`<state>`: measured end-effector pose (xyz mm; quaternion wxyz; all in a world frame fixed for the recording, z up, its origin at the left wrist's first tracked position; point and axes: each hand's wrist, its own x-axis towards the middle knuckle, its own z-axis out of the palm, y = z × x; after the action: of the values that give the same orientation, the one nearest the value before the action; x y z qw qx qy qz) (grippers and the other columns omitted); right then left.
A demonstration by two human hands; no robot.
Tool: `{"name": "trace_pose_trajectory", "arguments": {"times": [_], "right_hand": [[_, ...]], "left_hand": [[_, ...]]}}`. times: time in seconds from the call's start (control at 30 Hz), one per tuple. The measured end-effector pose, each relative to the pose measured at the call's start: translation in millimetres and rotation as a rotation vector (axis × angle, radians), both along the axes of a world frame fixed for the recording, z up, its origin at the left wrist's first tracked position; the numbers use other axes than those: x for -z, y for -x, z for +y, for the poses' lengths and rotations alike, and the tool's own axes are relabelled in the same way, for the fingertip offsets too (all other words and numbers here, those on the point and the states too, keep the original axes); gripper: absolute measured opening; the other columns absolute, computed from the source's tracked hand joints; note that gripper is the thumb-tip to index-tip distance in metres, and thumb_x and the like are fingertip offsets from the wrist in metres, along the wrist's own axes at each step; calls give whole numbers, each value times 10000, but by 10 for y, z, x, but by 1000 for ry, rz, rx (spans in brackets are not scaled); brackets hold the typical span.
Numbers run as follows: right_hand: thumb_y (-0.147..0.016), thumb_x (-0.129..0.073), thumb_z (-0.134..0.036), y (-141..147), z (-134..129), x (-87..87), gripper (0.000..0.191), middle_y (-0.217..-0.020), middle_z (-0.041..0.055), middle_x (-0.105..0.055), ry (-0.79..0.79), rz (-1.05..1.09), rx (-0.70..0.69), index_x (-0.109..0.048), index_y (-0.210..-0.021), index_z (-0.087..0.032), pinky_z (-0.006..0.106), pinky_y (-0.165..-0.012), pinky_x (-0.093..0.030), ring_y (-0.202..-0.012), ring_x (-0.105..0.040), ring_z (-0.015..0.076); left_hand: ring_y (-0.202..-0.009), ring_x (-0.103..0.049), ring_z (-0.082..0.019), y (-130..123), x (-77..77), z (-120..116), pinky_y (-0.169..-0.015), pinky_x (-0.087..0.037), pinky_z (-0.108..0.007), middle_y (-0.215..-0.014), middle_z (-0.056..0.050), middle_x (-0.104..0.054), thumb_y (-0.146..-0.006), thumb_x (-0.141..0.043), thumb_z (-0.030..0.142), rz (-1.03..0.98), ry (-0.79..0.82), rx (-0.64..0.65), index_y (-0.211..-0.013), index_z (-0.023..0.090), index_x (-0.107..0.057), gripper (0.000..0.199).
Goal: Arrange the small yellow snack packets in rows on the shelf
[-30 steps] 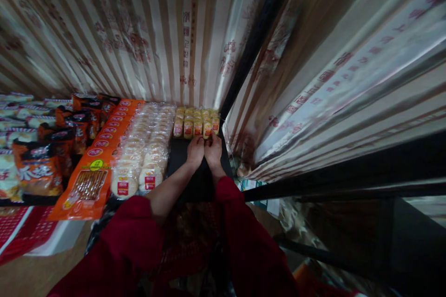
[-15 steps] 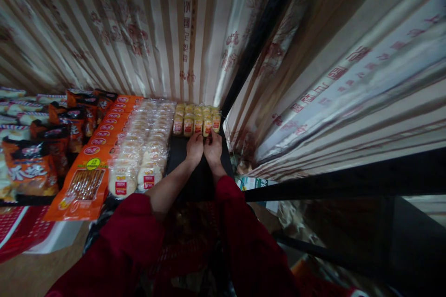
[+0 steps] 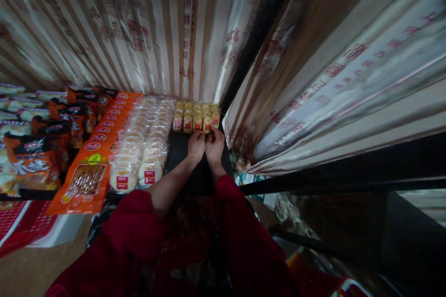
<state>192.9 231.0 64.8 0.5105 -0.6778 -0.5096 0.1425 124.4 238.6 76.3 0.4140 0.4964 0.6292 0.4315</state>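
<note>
Small yellow wrapped snack packs (image 3: 187,124) with red labels stand in tight rows at the back of a black shelf (image 3: 179,158). My left hand (image 3: 196,147) is at the front row, near its middle, with fingers curled in. Close beside it, my right hand (image 3: 214,146) has its fingertips bent against the bottom of the packs toward the right end. Both hands look closed, but anything small between the fingers is hidden. To the left lie two long rows of round white crackers (image 3: 149,174) in clear wrappers.
Orange flat snack packets (image 3: 85,178) overlap in a column farther left, beside orange-and-black bags (image 3: 33,162). A pleated printed curtain (image 3: 156,32) hangs behind. A black post (image 3: 258,41) rises at the shelf's right corner. A red basket (image 3: 28,222) sits at lower left.
My hands stay at the front row of yellow packs, with only slight finger movement. The whole view has shifted a little; the packs look the same.
</note>
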Motion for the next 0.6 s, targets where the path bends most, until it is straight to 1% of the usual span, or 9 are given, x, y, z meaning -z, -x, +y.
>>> {"name": "trace_pose_trajectory", "arguments": {"times": [0.13, 0.23, 0.3, 0.43, 0.6], "right_hand": [[-731, -401, -68, 27, -124, -55, 388, -1085, 99, -566, 5, 21, 6, -622, -1042, -137, 323, -960, -396, -1028, -497, 170], [-738, -405, -71, 44, -252, -67, 375, -1077, 103, -572, 12, 43, -5, -622, -1037, -131, 312, -944, -410, -1008, -515, 165], [-745, -408, -76, 55, -350, -59, 357, -1059, 104, -581, 31, 56, -16, -627, -1022, -126, 308, -930, -420, -992, -528, 166], [-771, -402, -96, 91, -577, -20, 326, -1013, 78, -606, 77, 84, -46, -637, -990, -153, 293, -884, -449, -936, -559, 154], [-798, -377, -116, 156, -899, 37, 323, -990, 83, -626, 69, 59, -83, -638, -986, -146, 301, -878, -453, -927, -571, 161]], "left_hand": [[-974, -609, -162, -27, 19, -76, -915, -436, -273, -1025, -49, -684, -770, -451, 140, -2, 12, 8, -943, 183, -666, 280], [-952, -615, -164, -22, 17, -187, -899, -444, -276, -1001, -47, -691, -754, -462, 132, -13, 21, 28, -927, 185, -672, 278], [-934, -616, -162, -6, 3, -295, -890, -448, -275, -984, -48, -692, -751, -460, 126, -13, 29, 36, -901, 179, -676, 268], [-923, -602, -152, 44, -18, -563, -891, -442, -276, -935, -38, -684, -757, -447, 117, 20, 14, 36, -858, 182, -673, 256], [-895, -583, -148, 131, -6, -897, -871, -439, -268, -920, -46, -647, -773, -430, 113, 110, -15, 67, -827, 182, -655, 242]]}}
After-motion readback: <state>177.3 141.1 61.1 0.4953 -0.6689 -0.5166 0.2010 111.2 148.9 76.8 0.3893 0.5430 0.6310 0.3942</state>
